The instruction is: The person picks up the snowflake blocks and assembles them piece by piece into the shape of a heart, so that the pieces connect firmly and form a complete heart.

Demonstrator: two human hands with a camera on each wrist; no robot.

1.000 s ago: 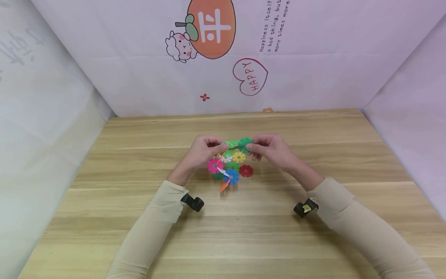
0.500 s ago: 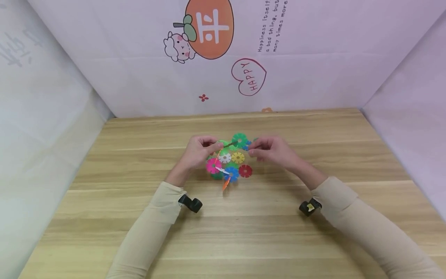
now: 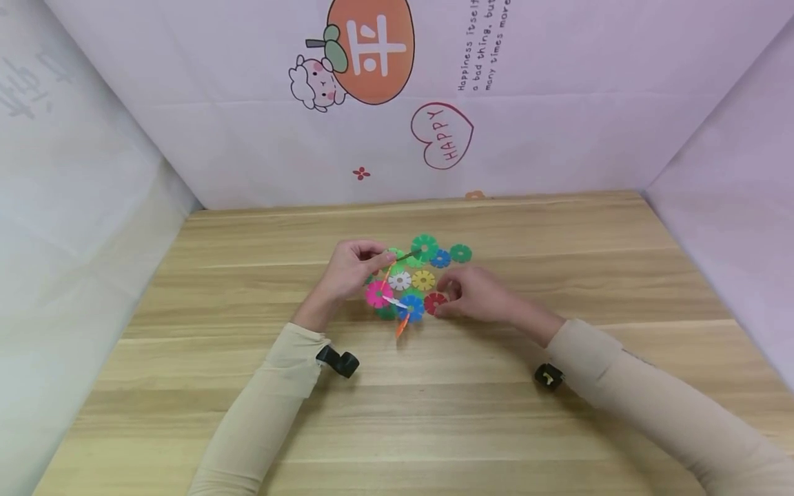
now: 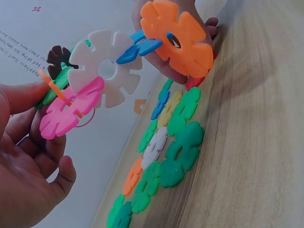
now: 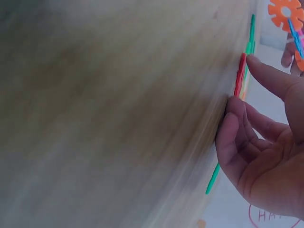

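My left hand (image 3: 347,275) pinches a chain of slotted plastic snowflake discs between thumb and fingers, held up above the table. In the left wrist view the chain runs through an orange disc edge, a pink disc (image 4: 71,111), a white disc (image 4: 107,69), a blue disc (image 4: 138,50) and an orange disc (image 4: 178,38). A green disc (image 3: 424,244) and a dark one seen edge-on form its far end. My right hand (image 3: 484,293) is low at the table, thumb and curled fingertips at opposite edges of a red snowflake disc (image 5: 240,73).
Loose discs lie flat beneath and beside the chain, among them a yellow disc (image 3: 424,280), a white disc (image 3: 400,280), a blue disc (image 3: 440,258) and a green disc (image 3: 461,253). White printed cloth (image 3: 279,151) walls the wooden table (image 3: 397,420) at back and sides.
My right hand has let go of the chain's green disc, moved away to the right, then come down toward me to the red disc. My left hand keeps the chain, shifting slightly left.
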